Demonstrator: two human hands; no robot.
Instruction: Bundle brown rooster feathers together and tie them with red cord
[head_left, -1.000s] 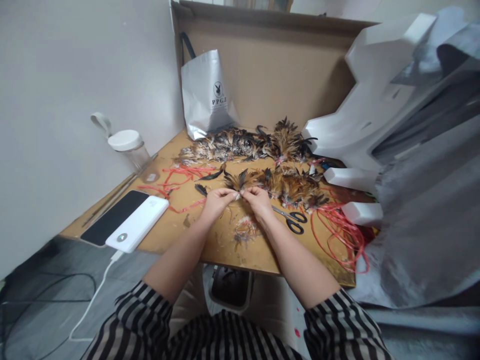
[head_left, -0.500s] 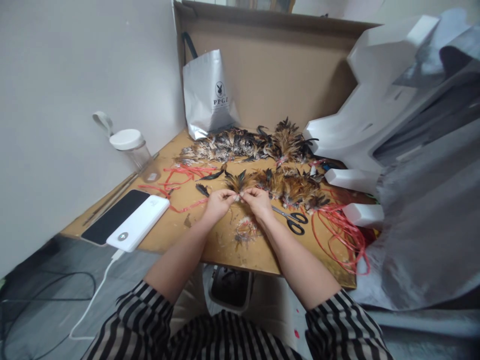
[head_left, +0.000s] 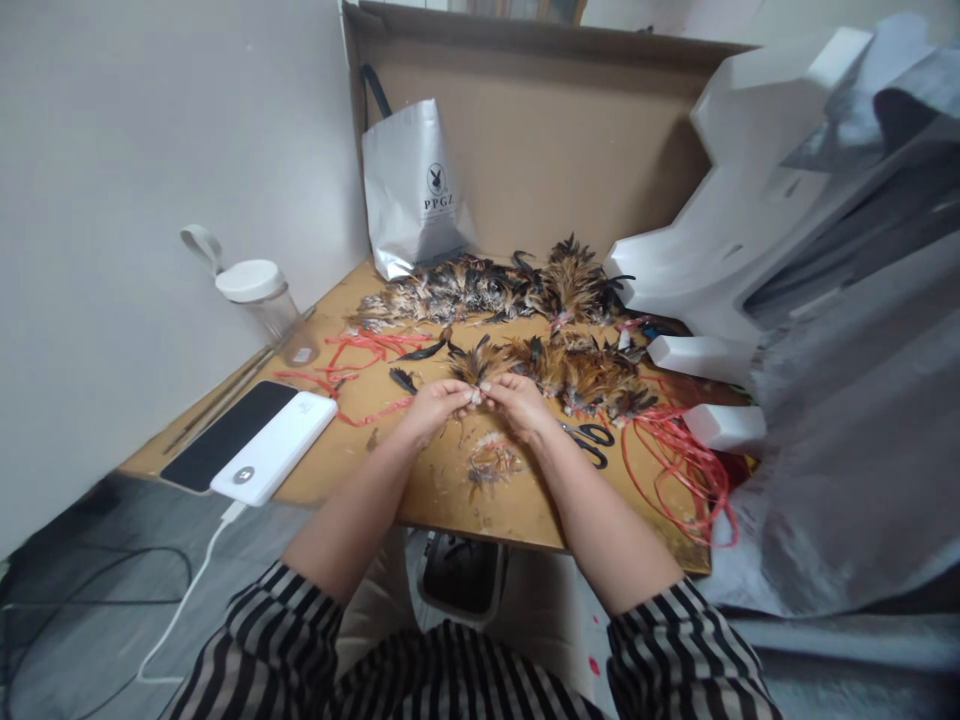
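Between my two hands, a small bunch of brown and black feathers [head_left: 480, 360] is pinched at its pale base. My left hand [head_left: 441, 408] closes thumb and fingertips on the base from the left. From the right, my right hand [head_left: 520, 402] pinches the same spot, its fingertips nearly meeting the left ones. Bundles of brown feathers [head_left: 577, 370] lie just beyond my right hand. Black-handled scissors [head_left: 592, 440] rest beside my right wrist, which partly covers them. A scatter of feather scraps [head_left: 493, 460] lies on the table below my hands.
Behind is a row of darker feather bundles [head_left: 465, 288] before a silver bag [head_left: 412, 190]. Red plastic strands [head_left: 686, 465] spread at right, beside white foam [head_left: 720, 425]. At left stand a lidded jar [head_left: 259, 295], a phone [head_left: 225, 435] and a white power bank [head_left: 277, 450].
My right hand and forearm have shifted slightly right, covering more of the scissors. The feather bunch leans a little differently, and both hands still pinch its base.
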